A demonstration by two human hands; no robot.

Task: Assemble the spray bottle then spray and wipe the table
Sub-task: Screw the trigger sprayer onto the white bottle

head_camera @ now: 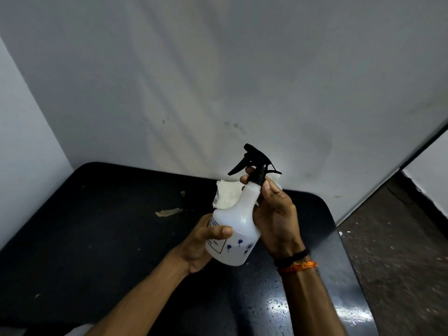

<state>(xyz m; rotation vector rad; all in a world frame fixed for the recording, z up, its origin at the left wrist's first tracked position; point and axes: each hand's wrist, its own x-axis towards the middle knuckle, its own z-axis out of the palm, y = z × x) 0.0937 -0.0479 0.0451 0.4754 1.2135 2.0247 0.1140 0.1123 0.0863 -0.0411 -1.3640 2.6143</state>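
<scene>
Bottle (236, 226) held up between both hands over the black table (101, 238).

The left hand (201, 243) wraps the white body low down, thumb across the printed label. The right hand (274, 214) closes its fingertips (265, 184) around the black collar of the trigger head (257, 163), which sits on the neck. A white cloth (226, 194) lies on the table just beyond the hands, partly hidden by the bottle. Bands (297, 261) circle the right wrist.
</scene>
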